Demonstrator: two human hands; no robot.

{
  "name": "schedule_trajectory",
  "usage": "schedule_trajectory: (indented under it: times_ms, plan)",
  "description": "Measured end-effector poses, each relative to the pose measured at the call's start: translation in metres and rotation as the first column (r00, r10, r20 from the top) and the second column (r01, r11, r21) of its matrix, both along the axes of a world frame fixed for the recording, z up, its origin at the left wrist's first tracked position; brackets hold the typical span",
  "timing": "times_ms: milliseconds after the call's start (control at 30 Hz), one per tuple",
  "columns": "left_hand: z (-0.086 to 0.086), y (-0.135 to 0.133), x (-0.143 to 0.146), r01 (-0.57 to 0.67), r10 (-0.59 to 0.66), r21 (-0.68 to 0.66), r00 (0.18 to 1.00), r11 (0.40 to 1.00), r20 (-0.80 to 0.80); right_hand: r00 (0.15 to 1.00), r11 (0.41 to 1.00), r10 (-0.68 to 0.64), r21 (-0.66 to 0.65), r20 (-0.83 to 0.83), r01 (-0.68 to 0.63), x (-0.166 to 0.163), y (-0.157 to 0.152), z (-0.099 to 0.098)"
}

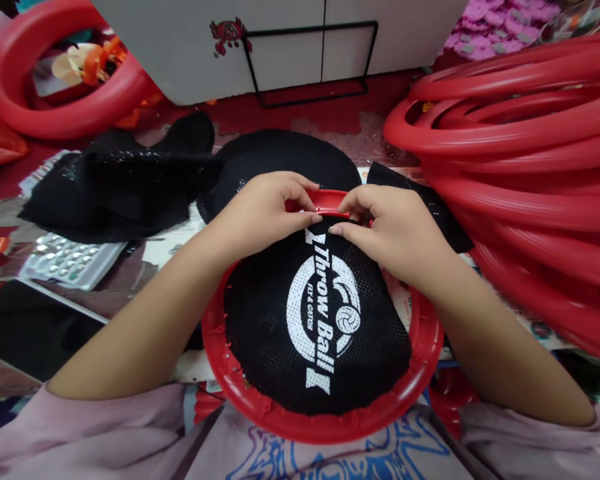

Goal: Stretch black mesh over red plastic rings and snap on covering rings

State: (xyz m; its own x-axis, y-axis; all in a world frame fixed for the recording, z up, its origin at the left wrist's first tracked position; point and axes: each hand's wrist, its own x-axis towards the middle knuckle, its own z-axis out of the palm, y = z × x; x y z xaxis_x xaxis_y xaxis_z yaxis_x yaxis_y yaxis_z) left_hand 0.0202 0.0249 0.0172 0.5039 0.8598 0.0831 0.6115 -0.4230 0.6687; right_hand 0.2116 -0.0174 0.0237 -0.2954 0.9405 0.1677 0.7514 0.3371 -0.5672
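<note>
A red plastic ring frame [240, 380] lies in front of me with a black mesh disc [260, 320] printed "Throw Ball" in white stretched over it. My left hand [265, 210] pinches the mesh against the far edge of the red frame. My right hand [390, 227] does the same right beside it, fingertips pressing the mesh edge onto the rim. Both hands have curled fingers, and the thumbs nearly touch.
A tall stack of red rings [520, 167] fills the right side. Loose black mesh pieces [125, 180] lie at the left and behind the frame. A calculator [67, 260] sits at the left. Another red ring [55, 73] and a white cabinet [280, 40] stand at the back.
</note>
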Motion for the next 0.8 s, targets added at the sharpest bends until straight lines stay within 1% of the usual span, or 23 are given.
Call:
schedule_trajectory:
  times_ms: [100,233,300,367,433,500,633,800]
  plan:
    - [-0.0012,-0.0007,-0.0025,-0.009,0.009,0.006,0.999,1.0,0.051,1.0,1.0,-0.016,-0.011,0.002,0.016,0.0007,0.0006,-0.0007]
    - [-0.0015,-0.0005,-0.0028,0.003,-0.003,0.066,1.0,0.998,-0.003,1.0,1.0,-0.005,0.001,0.017,0.005,0.0008,0.0013,0.0002]
    - [-0.0018,-0.0002,-0.0016,-0.01,0.013,0.078,0.999,0.997,-0.041,0.997,0.999,0.033,0.031,0.063,-0.035,0.0004,0.0018,0.0005]
    - [-0.0024,0.0003,-0.0003,-0.016,0.024,0.096,0.996,0.995,-0.088,0.986,0.994,0.086,0.055,0.143,-0.095,-0.0004,0.0022,0.0001]
    - [-0.0035,0.001,0.0009,-0.02,0.035,0.117,0.992,0.993,-0.124,0.965,0.986,0.141,0.056,0.223,-0.157,-0.0011,0.0023,-0.0012]
    - [-0.0052,0.0017,0.0015,-0.033,0.052,0.13,0.989,0.991,-0.142,0.946,0.981,0.165,0.056,0.277,-0.188,-0.0016,0.0021,-0.003]
    - [-0.0081,0.0027,0.0016,-0.041,0.063,0.145,0.987,0.989,-0.147,0.93,0.98,0.15,0.073,0.336,-0.184,-0.0019,0.0016,-0.0058]
    - [-0.0093,0.0026,0.0029,-0.055,0.077,0.15,0.986,0.987,-0.147,0.924,0.983,0.141,0.06,0.357,-0.173,-0.0029,0.0009,-0.0068]
